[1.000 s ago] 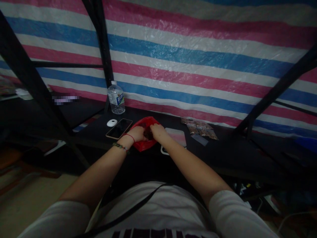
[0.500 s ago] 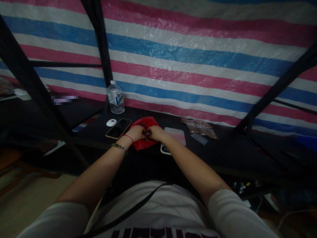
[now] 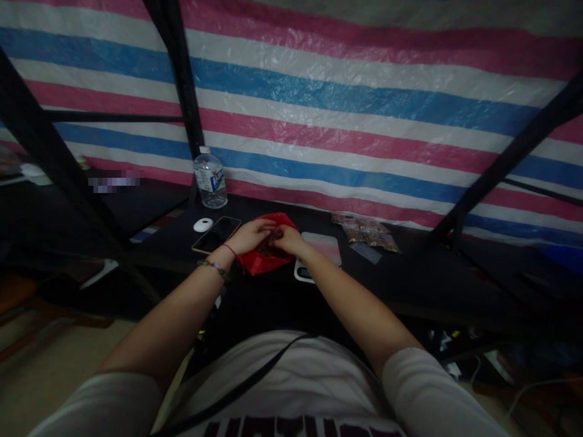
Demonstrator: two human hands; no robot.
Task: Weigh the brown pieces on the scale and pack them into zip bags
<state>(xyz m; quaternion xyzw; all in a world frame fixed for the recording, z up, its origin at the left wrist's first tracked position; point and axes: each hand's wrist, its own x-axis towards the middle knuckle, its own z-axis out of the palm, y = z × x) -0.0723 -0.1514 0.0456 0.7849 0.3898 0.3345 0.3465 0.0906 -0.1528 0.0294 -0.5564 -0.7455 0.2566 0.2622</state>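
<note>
An opened red plastic bag [image 3: 259,265] lies on the black table, with dark brown loose pieces [image 3: 266,245] inside. My left hand [image 3: 251,234] rests at the bag's left side, fingers stretched out over its opening. From the right, my right hand [image 3: 290,241] reaches into the bag, its fingers curled together at the brown pieces. What those fingers hold is too small and dark to make out. Partly under my right forearm sits a white kitchen scale [image 3: 328,246] with a pinkish top.
Several small clear packets of brown bits [image 3: 364,230] lie right of the scale, beside a flat clear bag [image 3: 366,252]. On the left are a phone [image 3: 219,233], a white rounded case [image 3: 203,225] and a clear plastic bottle [image 3: 210,181]. Black metal posts [image 3: 182,79] frame the striped sheet.
My hands were close together in the bag, fingers curled in. Now my left hand has drawn back to the left and its fingers have straightened. My right hand stays in the bag.
</note>
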